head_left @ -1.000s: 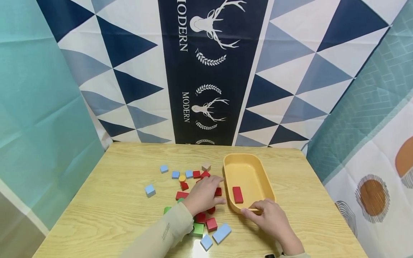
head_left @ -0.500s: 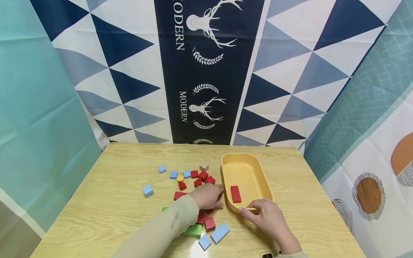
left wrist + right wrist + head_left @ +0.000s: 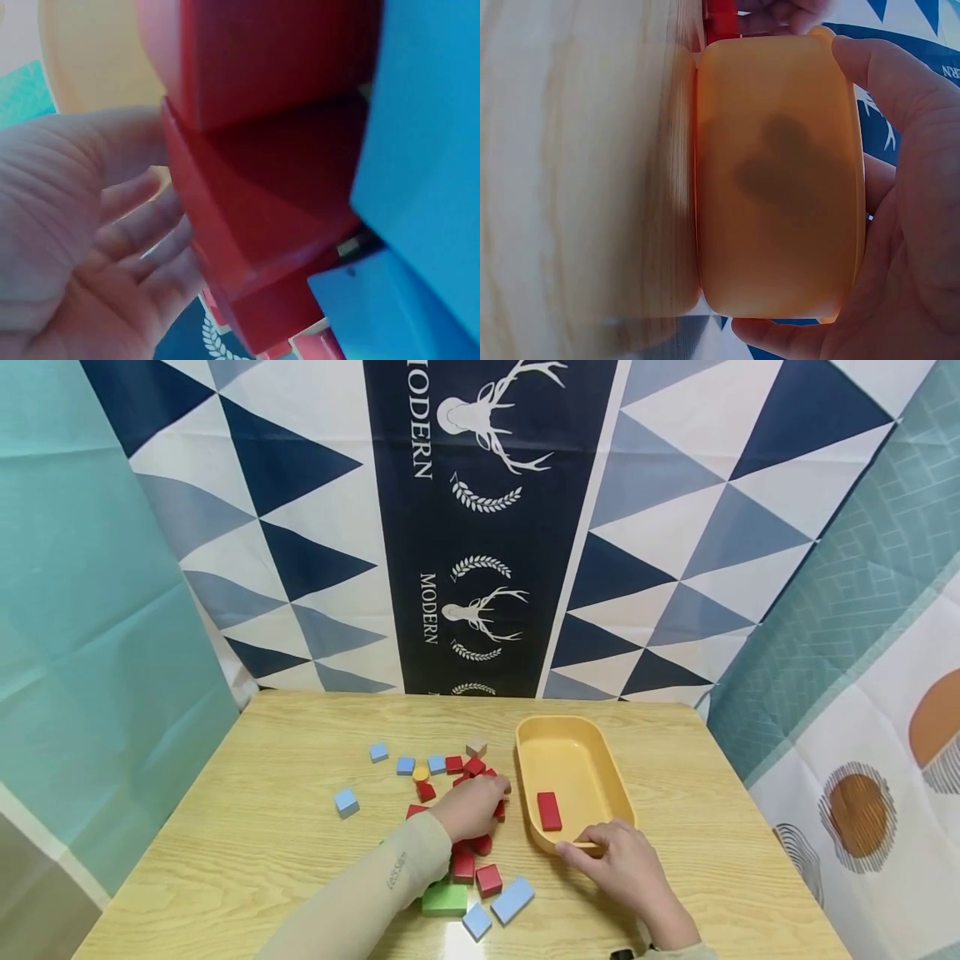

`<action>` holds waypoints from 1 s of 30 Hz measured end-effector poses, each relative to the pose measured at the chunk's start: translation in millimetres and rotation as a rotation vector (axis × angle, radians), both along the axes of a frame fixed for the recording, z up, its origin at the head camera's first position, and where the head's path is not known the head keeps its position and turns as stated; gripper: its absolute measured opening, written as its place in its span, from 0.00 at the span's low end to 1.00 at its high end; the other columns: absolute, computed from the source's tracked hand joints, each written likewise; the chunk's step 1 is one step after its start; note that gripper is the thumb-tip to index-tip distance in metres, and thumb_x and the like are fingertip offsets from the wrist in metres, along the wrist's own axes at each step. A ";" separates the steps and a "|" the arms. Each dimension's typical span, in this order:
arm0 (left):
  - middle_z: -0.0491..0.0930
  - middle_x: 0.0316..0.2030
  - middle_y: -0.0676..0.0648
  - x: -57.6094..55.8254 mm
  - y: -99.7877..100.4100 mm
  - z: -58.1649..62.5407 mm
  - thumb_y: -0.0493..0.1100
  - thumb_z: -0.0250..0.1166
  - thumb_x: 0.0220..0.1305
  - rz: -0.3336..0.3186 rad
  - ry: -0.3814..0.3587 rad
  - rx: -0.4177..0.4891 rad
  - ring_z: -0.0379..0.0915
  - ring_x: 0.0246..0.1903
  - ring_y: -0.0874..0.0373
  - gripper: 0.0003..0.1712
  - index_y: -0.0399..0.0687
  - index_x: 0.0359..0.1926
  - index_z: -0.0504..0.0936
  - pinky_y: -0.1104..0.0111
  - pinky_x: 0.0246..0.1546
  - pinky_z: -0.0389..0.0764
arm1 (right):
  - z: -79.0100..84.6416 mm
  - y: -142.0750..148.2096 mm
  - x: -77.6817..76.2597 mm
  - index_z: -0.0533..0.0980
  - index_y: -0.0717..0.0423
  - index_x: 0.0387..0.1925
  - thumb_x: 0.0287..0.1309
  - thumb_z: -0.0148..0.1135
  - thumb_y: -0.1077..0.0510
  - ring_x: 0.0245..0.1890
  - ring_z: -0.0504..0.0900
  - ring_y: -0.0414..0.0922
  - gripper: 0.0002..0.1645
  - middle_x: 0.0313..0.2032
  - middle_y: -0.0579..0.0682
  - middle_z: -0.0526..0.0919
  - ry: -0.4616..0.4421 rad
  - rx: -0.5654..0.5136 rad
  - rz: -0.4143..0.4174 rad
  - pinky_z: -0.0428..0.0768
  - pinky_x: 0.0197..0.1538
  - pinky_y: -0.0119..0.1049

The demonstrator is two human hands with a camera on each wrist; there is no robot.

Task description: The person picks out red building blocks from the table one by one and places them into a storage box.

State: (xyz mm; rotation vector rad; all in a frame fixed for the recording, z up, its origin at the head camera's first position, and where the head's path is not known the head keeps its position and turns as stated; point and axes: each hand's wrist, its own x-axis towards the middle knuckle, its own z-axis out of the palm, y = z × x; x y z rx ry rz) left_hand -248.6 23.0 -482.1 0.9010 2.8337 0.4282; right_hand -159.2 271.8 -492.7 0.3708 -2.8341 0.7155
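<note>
My left hand is low among red blocks on the table. In the left wrist view its thumb and fingers meet the edge of a red block, with their tips hidden behind it; the hand seems to grip this block. The head view shows a red block just below its fingers. My right hand pinches the near rim of a yellow plastic tray. A rectangular red block lies inside the tray. In the right wrist view, fingers grip the tray's end wall.
Small blue cubes, a yellow round piece and a plain wooden block lie left of the tray. Nearer me are a green block, a blue rectangular block and a blue cube. Patterned cloth hangs behind the table.
My left hand reached beside the tray's left wall, then drew back slightly left and away from me, its fingers closing in. The right hand kept its grip on the tray rim.
</note>
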 end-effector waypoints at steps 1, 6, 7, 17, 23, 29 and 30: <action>0.79 0.38 0.51 -0.3 -0.3 1.3 0.37 0.71 0.56 0.024 0.002 0.031 0.71 0.30 0.64 0.26 0.45 0.57 0.75 0.72 0.36 0.81 | -0.2 0.4 0.0 0.82 0.36 0.20 0.52 0.66 0.30 0.28 0.72 0.37 0.19 0.23 0.32 0.79 -0.002 0.001 0.000 0.73 0.32 0.40; 0.77 0.44 0.51 1.8 2.1 16.0 0.40 0.70 0.61 0.153 0.017 0.261 0.72 0.37 0.64 0.30 0.48 0.62 0.69 0.69 0.44 0.82 | -1.1 2.5 -0.3 0.81 0.35 0.19 0.52 0.66 0.29 0.28 0.71 0.37 0.19 0.23 0.31 0.78 -0.001 -0.002 -0.002 0.72 0.32 0.39; 0.77 0.47 0.51 3.1 3.6 19.2 0.40 0.70 0.61 0.164 0.018 0.313 0.71 0.39 0.64 0.30 0.48 0.62 0.69 0.68 0.46 0.81 | -1.3 2.9 -0.4 0.81 0.35 0.19 0.52 0.66 0.29 0.28 0.71 0.37 0.19 0.23 0.31 0.78 0.000 -0.002 -0.002 0.71 0.32 0.39; 0.78 0.49 0.52 14.1 19.6 25.4 0.41 0.72 0.60 0.051 -0.014 0.423 0.73 0.42 0.63 0.28 0.49 0.59 0.72 0.69 0.49 0.80 | -3.5 1.5 -1.7 0.83 0.39 0.22 0.52 0.66 0.29 0.30 0.73 0.38 0.21 0.25 0.35 0.80 -0.022 0.011 -0.016 0.73 0.34 0.41; 0.78 0.48 0.52 13.3 19.5 17.2 0.44 0.72 0.60 0.037 -0.011 0.349 0.72 0.42 0.63 0.28 0.50 0.60 0.72 0.70 0.50 0.79 | -3.2 0.8 -2.1 0.83 0.38 0.21 0.52 0.66 0.29 0.29 0.72 0.38 0.21 0.24 0.34 0.79 -0.016 0.008 -0.009 0.73 0.33 0.40; 0.78 0.51 0.52 12.8 20.9 18.6 0.44 0.71 0.62 0.017 0.026 0.331 0.71 0.46 0.65 0.27 0.50 0.59 0.73 0.69 0.53 0.78 | -3.8 1.3 -2.1 0.82 0.37 0.21 0.52 0.67 0.30 0.29 0.71 0.37 0.19 0.23 0.32 0.79 0.004 0.009 -0.002 0.72 0.33 0.39; 0.78 0.50 0.53 13.1 21.4 18.9 0.44 0.71 0.62 0.013 0.030 0.329 0.70 0.45 0.66 0.26 0.50 0.59 0.73 0.70 0.51 0.78 | -4.2 1.2 -2.1 0.82 0.36 0.21 0.52 0.67 0.30 0.29 0.72 0.37 0.19 0.23 0.32 0.79 0.004 0.008 -0.002 0.72 0.33 0.39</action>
